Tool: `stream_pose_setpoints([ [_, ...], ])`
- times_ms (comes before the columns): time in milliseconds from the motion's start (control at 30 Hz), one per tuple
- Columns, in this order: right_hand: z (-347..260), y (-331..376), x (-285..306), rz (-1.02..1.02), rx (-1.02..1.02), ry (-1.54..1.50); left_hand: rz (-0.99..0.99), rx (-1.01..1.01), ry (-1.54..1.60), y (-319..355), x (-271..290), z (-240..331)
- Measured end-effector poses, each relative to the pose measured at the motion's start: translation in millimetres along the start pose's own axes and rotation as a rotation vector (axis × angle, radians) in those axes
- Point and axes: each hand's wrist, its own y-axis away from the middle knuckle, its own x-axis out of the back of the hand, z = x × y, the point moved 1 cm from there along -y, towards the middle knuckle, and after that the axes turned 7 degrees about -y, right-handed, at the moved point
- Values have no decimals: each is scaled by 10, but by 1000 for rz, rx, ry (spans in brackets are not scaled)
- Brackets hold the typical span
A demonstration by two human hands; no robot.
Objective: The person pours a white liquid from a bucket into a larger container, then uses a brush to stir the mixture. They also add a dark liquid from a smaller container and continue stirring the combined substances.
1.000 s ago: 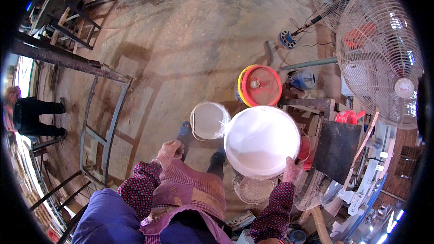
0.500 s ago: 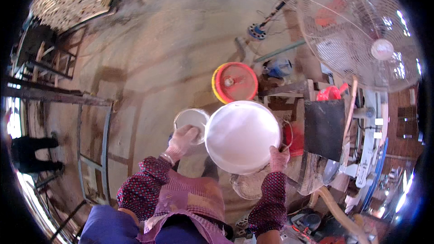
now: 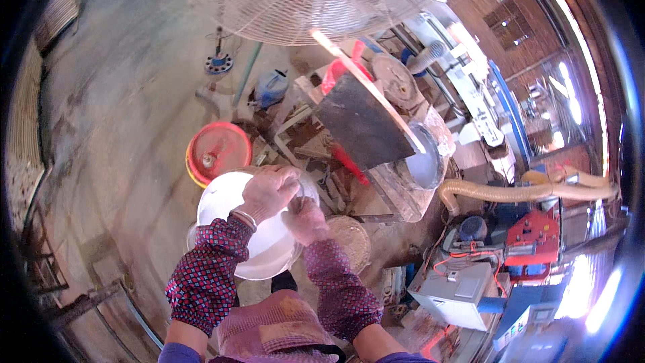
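A white round bucket (image 3: pixel 232 249), bright inside, is in front of my body, below the centre of the view. My left hand (image 3: pixel 267 195) reaches over the bucket to its far right side, fingers curled in. Close beside it, near the right rim, my right hand (image 3: pixel 308 220) is also closed. Both hands appear to wear pale gloves, below patterned sleeve covers. Between and behind the fingers, blur hides what they hold. A round red lid or drum with a yellow edge (image 3: pixel 222 151) stands on the floor just beyond the bucket.
A large caged fan (image 3: pixel 316 0) hangs across the top. Right of the bucket stands a cluttered workbench with a dark board (image 3: pixel 366 121) and a grey basin (image 3: pixel 426 158). A blue jug (image 3: pixel 272 87) is on the floor. Farther right are a ribbed hose (image 3: pixel 510 193) and a grey box (image 3: pixel 453 292).
The view has swung to the right. My left hand has left the small round pale container beside the bucket and crossed over the bucket to meet my right hand.
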Motion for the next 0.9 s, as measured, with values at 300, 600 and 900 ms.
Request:
stream_pose_setpoints([
  [300, 495, -370, -140, -169, 63, 189, 86, 33, -261, -71, -227, 197],
  [600, -105, 228, 696, -164, 97, 174, 114, -6, -339, -132, -321, 199],
  [900, 1773, -186, 2731, 674, 131, -536, 155, -24, -313, -123, -389, 215],
])
